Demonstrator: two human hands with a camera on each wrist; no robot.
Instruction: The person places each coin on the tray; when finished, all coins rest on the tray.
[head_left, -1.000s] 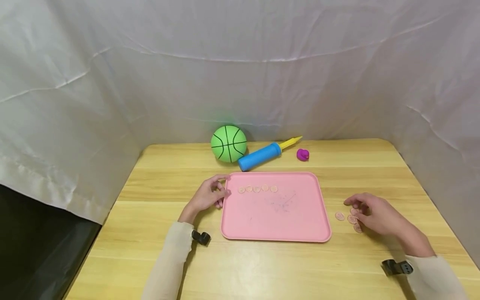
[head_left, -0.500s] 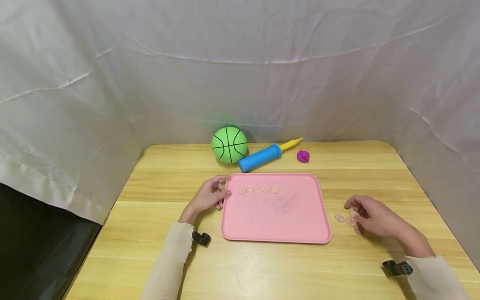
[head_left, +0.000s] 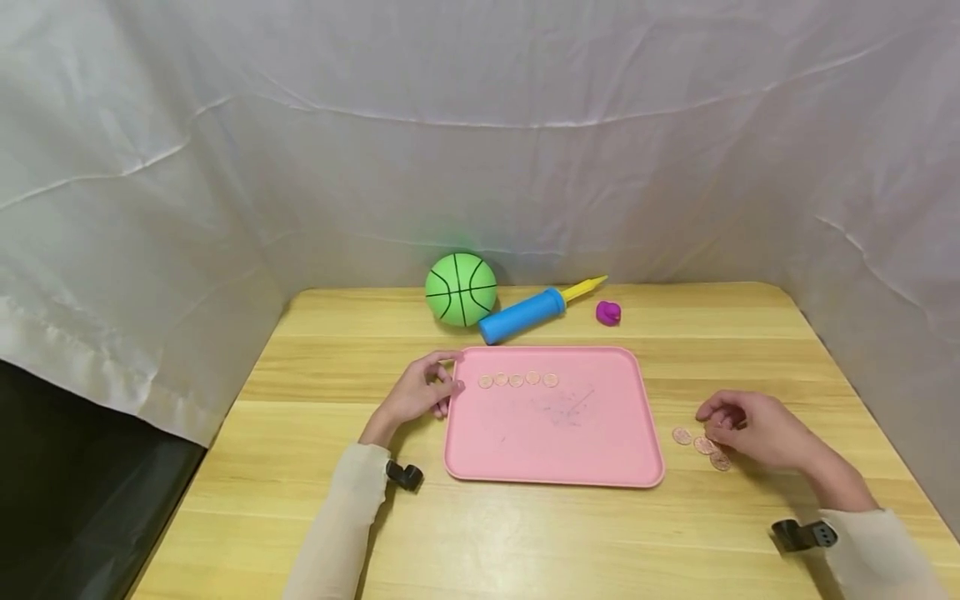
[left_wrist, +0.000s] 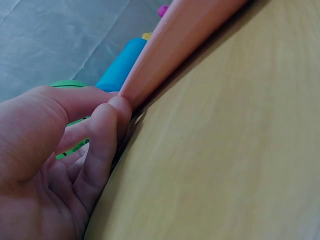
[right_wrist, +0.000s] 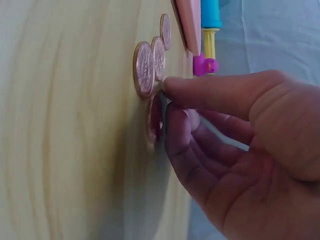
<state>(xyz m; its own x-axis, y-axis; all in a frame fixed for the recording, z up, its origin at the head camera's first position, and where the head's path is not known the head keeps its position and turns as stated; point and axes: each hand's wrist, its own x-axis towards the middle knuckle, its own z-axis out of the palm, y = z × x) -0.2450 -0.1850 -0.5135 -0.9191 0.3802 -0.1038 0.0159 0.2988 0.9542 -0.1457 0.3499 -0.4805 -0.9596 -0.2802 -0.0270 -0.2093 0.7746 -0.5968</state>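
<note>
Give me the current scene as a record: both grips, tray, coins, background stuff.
left grip: holds left rim of pink tray
right grip: thumb and fingertips at near coin; can't tell if pinched
tray coins: five, in a row near the far edge, toward the left
other loose coins: three, lying on wooden table, right of tray
beyond tray, left to right: green ball, blue-and-yellow pump, small purple toy
</note>
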